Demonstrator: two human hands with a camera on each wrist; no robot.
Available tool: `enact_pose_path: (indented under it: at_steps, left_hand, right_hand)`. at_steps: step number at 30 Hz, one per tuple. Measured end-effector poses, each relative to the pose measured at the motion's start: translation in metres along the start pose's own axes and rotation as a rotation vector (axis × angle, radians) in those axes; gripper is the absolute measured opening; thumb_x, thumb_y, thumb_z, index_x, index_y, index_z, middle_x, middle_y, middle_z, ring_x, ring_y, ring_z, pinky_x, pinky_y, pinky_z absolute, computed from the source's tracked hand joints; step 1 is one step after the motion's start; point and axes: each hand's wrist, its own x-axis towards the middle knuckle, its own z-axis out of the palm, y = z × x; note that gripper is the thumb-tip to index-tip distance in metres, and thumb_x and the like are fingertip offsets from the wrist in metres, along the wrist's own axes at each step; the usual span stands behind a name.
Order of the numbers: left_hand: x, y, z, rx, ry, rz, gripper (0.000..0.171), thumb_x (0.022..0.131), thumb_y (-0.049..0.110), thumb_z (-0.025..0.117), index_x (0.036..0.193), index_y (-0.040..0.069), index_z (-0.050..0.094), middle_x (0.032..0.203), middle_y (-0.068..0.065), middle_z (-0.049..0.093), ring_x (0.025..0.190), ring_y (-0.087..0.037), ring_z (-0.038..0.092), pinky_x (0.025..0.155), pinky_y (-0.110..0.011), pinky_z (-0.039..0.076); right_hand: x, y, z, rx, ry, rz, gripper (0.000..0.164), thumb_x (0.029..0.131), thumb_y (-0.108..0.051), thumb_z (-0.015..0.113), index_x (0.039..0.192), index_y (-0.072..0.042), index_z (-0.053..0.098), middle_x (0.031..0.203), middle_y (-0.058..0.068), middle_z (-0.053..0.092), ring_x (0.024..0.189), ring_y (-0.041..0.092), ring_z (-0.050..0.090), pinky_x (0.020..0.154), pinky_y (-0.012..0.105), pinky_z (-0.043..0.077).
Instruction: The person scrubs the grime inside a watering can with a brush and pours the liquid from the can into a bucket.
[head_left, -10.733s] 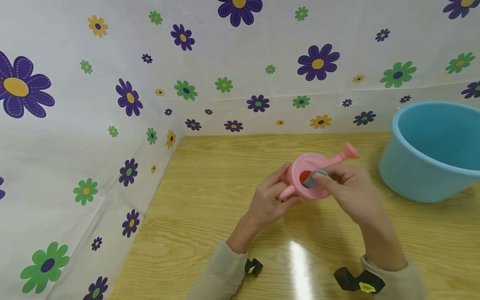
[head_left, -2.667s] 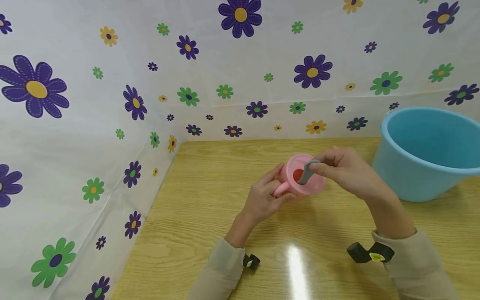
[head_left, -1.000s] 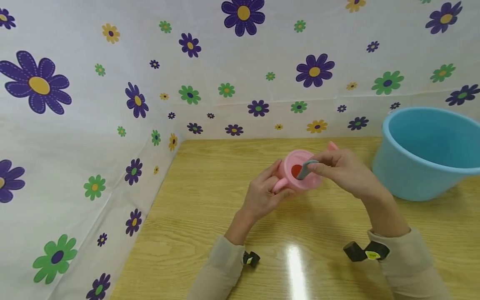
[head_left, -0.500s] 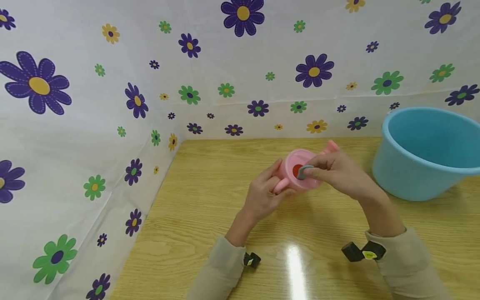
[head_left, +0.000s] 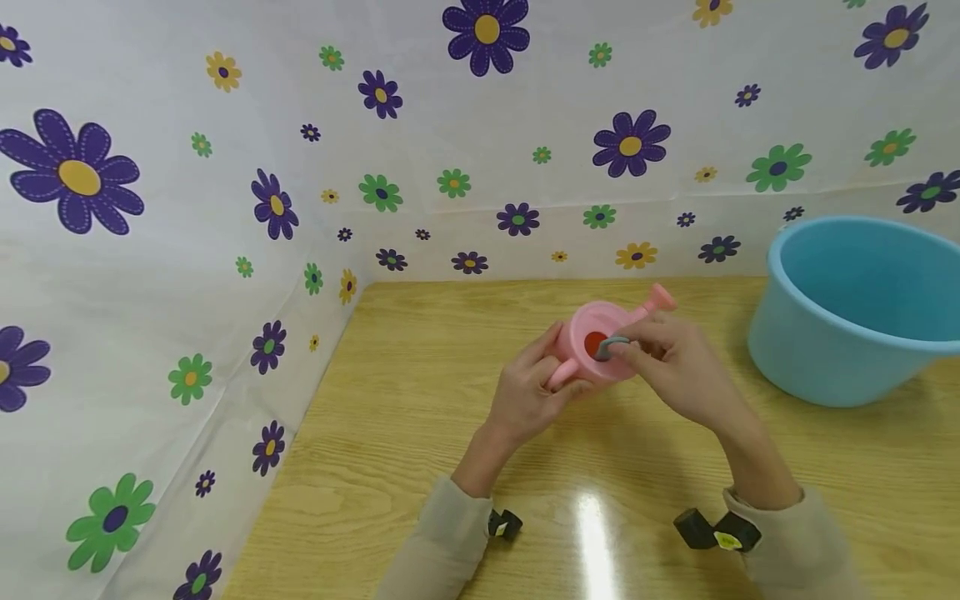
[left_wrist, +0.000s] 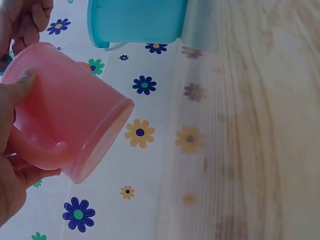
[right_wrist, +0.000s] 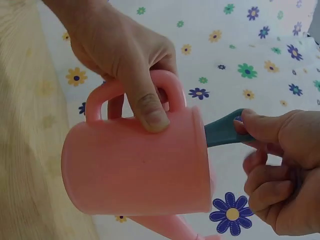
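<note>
A pink toy watering can (head_left: 592, 367) is held tilted above the table by my left hand (head_left: 528, 396), its fingers through and around the handle. In the right wrist view the left thumb presses the can's wall (right_wrist: 137, 165). My right hand (head_left: 690, 367) pinches the flat end of a teal tool (right_wrist: 225, 131) that sticks into the can's mouth. The tool's lower end is hidden inside, so its kind does not show. Something red (head_left: 595, 343) is visible in the can. The spout's pink rose (head_left: 661, 297) points to the back right.
A large light-blue tub (head_left: 832, 350) stands on the wooden table (head_left: 375, 400) to the right. Behind and at the left hangs a white flower-print cloth (head_left: 420, 125). Black wrist cameras (head_left: 717, 531) sit at both cuffs.
My right hand has shifted slightly left and turned, bringing the teal tool lower into the can. More of the spout shows now. The left hand keeps its hold on the watering can.
</note>
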Motion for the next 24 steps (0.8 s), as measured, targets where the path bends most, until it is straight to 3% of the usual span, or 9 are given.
enact_pose_path:
  at_steps: [5,11,13,18,24]
  left_hand:
    - [0.0,-0.001,0.001,0.014,0.002,-0.014,0.045,0.072,0.017,0.089,0.063,0.008,0.045,0.129,-0.028,0.061,0.113,-0.032,0.066,0.074,-0.022,0.051]
    - [-0.001,-0.001,0.001,0.03,0.009,0.008,0.046,0.07,0.018,0.089,0.063,0.008,0.045,0.127,-0.03,0.061,0.11,-0.033,0.067,0.072,-0.022,0.051]
    - [-0.002,-0.001,0.002,0.037,0.012,0.016,0.048,0.069,0.018,0.09,0.062,0.008,0.043,0.126,-0.03,0.061,0.108,-0.033,0.067,0.071,-0.022,0.051]
    - [-0.002,0.001,0.003,0.053,-0.002,-0.011,0.048,0.07,0.019,0.09,0.062,0.008,0.044,0.127,-0.029,0.061,0.107,-0.033,0.068,0.068,-0.021,0.049]
    - [-0.002,0.001,0.004,0.066,-0.018,-0.024,0.046,0.071,0.019,0.089,0.062,0.008,0.045,0.129,-0.029,0.06,0.107,-0.033,0.067,0.066,-0.019,0.048]
  right_hand:
    - [-0.007,0.005,0.007,0.11,0.018,0.037,0.012,0.098,-0.011,0.063,0.103,-0.006,0.072,0.065,0.001,0.048,0.057,0.015,0.043,0.05,0.027,0.036]
    - [-0.01,0.008,0.014,0.283,0.058,0.115,0.017,0.101,-0.014,0.058,0.105,-0.001,0.068,0.07,0.002,0.054,0.051,0.013,0.039,0.043,0.027,0.034]
    - [-0.01,0.006,0.017,0.297,0.062,0.162,0.018,0.1,-0.017,0.061,0.106,-0.001,0.067,0.076,0.001,0.058,0.054,0.012,0.044,0.046,0.024,0.038]
    - [-0.009,0.002,0.024,0.18,0.111,0.208,0.021,0.093,-0.02,0.072,0.103,-0.003,0.064,0.08,0.005,0.06,0.066,0.015,0.053,0.057,0.023,0.045]
    - [-0.008,0.005,0.032,0.076,0.231,0.172,0.023,0.09,-0.021,0.076,0.095,-0.005,0.06,0.071,0.006,0.052,0.063,0.016,0.048,0.052,0.021,0.041]
